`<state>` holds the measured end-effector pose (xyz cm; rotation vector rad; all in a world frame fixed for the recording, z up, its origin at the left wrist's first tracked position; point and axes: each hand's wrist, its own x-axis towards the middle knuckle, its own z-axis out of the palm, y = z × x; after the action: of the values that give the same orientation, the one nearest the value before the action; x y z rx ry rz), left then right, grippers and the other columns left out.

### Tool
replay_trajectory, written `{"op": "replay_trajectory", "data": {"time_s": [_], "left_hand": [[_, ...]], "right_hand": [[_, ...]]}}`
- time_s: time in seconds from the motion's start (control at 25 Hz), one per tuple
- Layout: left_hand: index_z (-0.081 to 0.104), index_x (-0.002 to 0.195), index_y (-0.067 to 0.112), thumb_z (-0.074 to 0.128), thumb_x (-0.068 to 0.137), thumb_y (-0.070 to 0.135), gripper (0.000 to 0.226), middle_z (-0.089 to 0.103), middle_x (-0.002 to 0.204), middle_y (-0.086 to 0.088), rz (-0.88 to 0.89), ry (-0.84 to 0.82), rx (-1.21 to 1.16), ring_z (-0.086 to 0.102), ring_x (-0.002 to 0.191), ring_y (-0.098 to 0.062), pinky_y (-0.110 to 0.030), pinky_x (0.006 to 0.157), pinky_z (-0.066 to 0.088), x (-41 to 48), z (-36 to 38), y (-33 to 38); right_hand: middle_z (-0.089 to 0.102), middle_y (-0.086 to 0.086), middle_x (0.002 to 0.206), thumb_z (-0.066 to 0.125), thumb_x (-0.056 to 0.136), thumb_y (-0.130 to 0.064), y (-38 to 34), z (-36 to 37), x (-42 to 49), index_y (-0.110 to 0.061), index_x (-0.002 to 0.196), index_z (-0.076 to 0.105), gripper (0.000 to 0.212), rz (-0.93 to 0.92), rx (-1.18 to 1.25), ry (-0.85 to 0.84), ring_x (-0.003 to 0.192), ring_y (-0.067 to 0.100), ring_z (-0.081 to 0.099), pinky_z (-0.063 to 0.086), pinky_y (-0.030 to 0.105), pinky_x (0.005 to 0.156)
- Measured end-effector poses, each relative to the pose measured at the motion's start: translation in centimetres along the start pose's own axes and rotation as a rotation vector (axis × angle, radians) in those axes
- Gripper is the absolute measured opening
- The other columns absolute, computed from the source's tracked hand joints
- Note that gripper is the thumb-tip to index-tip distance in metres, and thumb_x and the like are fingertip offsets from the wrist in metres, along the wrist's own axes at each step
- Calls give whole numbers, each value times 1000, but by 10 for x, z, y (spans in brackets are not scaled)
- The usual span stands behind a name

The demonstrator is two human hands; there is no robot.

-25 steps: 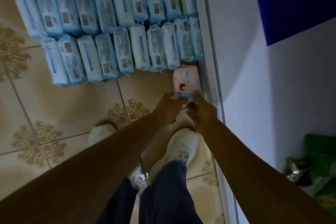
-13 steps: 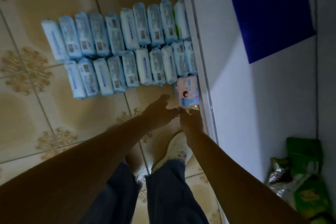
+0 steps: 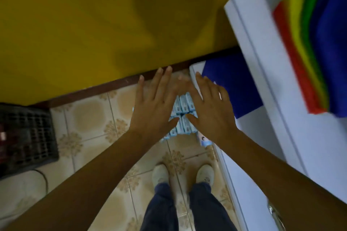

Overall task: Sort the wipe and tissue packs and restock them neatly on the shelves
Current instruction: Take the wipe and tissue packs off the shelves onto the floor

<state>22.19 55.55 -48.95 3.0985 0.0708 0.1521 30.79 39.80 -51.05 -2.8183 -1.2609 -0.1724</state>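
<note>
Wipe packs (image 3: pixel 183 106), pale blue, lay in rows on the tiled floor (image 3: pixel 88 118) at mid-frame. On my feed they were mostly hidden behind the two hands. A pink pack (image 3: pixel 203 139) sat at their lower right end, just beside the base of the white shelf unit (image 3: pixel 266 137).

At far left I saw a black slatted crate (image 3: pixel 28 142) with something dark red inside, too dim to name. A stack of coloured sheets (image 3: pixel 309 43) lay on the unit at upper right, with a blue sheet (image 3: pixel 231 88) below it.

Half a second before, both hands had been down at the pink pack. Now the left hand (image 3: pixel 155 107) and right hand (image 3: pixel 208 110) hung above the rows, fingers straight and spread, holding nothing.

The yellow wall (image 3: pixel 93 24) and its dark skirting (image 3: pixel 93 90) closed off the floor above. Bare tiles lay open between the packs and the crate.
</note>
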Motion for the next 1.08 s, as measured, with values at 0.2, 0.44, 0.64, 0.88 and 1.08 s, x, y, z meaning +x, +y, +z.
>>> {"op": "replay_trajectory", "data": {"time_s": [0.2,0.44,0.64,0.88,1.08], "left_hand": [[21,150,15,61,81,58,90,25,156,-16,73,213,-1,27,142,-32,-56,110,27,13,-150,-2],[27,148,16,58,82,60,86,31,154,-14,370,383,-66,33,140,-30,-52,109,30,43,-267,58],[28,147,15,46,86,56,76,35,152,-11,543,555,-151,34,139,-26,-48,110,30,63,-364,141],[36,143,14,51,87,50,68,42,148,-9,782,648,-287,42,134,-27,-46,107,35,41,-429,272],[38,144,15,53,85,50,70,39,150,-7,947,559,-407,40,135,-25,-43,108,33,1,-442,399]], "right_hand": [[43,15,147,68,79,-45,-18,-167,-5,-14,140,46,72,-15,-138,82,134,37,40,34,49,106],[44,15,146,60,84,-50,2,-307,-53,-15,141,44,69,228,-299,224,135,36,40,33,51,107],[44,13,146,54,86,-48,35,-421,-111,-14,141,43,65,425,-421,437,135,31,42,33,50,107],[49,13,142,52,86,-47,68,-496,-232,-14,137,48,61,579,-572,595,129,31,47,32,47,104],[50,12,139,52,85,-45,93,-516,-358,-13,135,49,59,759,-621,566,125,29,48,35,46,103]]}}
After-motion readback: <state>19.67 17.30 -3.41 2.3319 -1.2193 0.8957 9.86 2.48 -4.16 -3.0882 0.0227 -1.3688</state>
